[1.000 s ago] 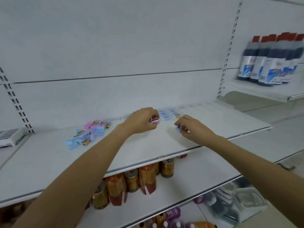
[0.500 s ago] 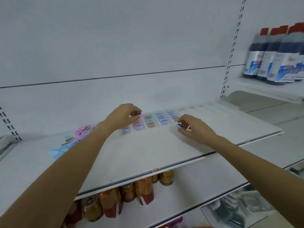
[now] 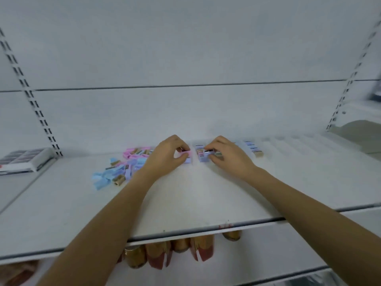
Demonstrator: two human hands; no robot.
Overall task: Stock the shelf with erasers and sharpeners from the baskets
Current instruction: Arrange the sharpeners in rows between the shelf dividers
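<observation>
Both hands reach to the back of the white shelf (image 3: 195,195). My left hand (image 3: 168,154) pinches a small pink sharpener (image 3: 184,154) above a lilac one lying on the shelf. My right hand (image 3: 225,156) pinches a lilac sharpener (image 3: 206,152) at the near end of a short row of sharpeners (image 3: 200,152). Another row of small lilac and tan sharpeners (image 3: 253,148) lies to the right of my right hand. A loose heap of pink, blue and lilac sharpeners (image 3: 123,166) lies to the left of my left hand.
A flat boxed item (image 3: 22,161) sits on the neighbouring shelf at far left. Brown and gold cans (image 3: 165,254) stand on the shelf below. Slotted uprights (image 3: 31,96) run up the back wall. Another shelf bracket (image 3: 358,118) shows at far right.
My right hand has moved left to the row beside my left hand. My left hand stays at the rows with a pink sharpener. The view has swung left, and the dark bottles are gone.
</observation>
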